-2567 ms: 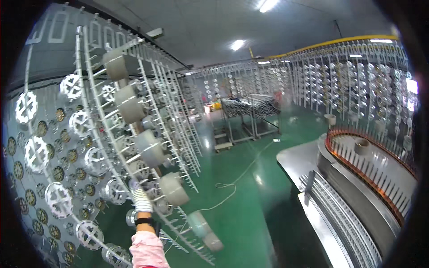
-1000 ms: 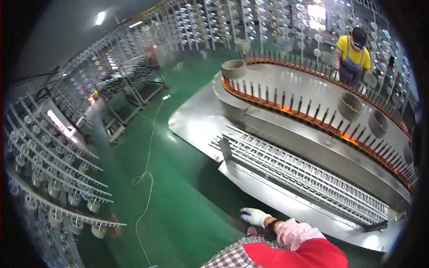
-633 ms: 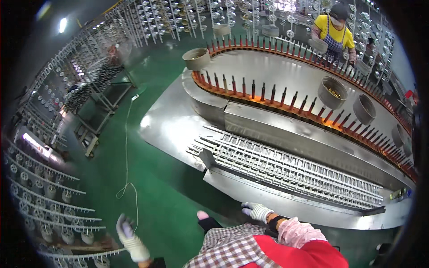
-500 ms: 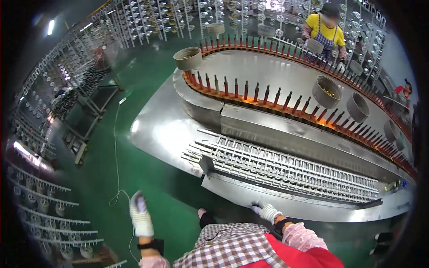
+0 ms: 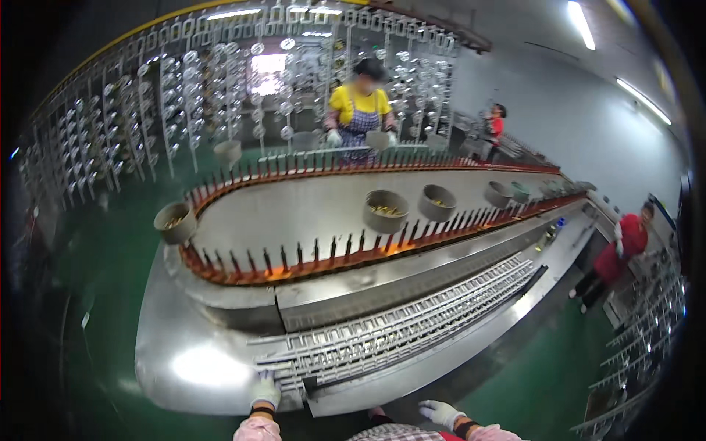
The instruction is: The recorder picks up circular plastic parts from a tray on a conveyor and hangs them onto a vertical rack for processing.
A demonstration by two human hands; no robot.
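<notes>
My left hand [image 5: 265, 392], in a white glove, reaches to the left ends of a stack of slim metal racks [image 5: 397, 312]. Its fingers point forward at the rack ends and look apart, though they blur into the metal; whether they touch is hard to tell. The racks lie side by side in a metal trough along the near side of the machine. My right hand [image 5: 440, 414], also gloved in white, hovers in front of the trough's near edge. Its fingers stretch out to the left with nothing in them.
An oval conveyor [image 5: 316, 266] carries upright dark spindles around a steel tabletop. Round grey bowls [image 5: 385, 212], some with small brass-coloured pieces, stand along it. A co-worker in yellow [image 5: 360, 110] stands across; another person in red [image 5: 621, 246] is at the right. Hanging racks [image 5: 654, 353] stand at lower right.
My view has swung to the right and up. My left hand has gone from over the floor to the rack ends; my right hand stays in front of the trough with its fingers stretched out.
</notes>
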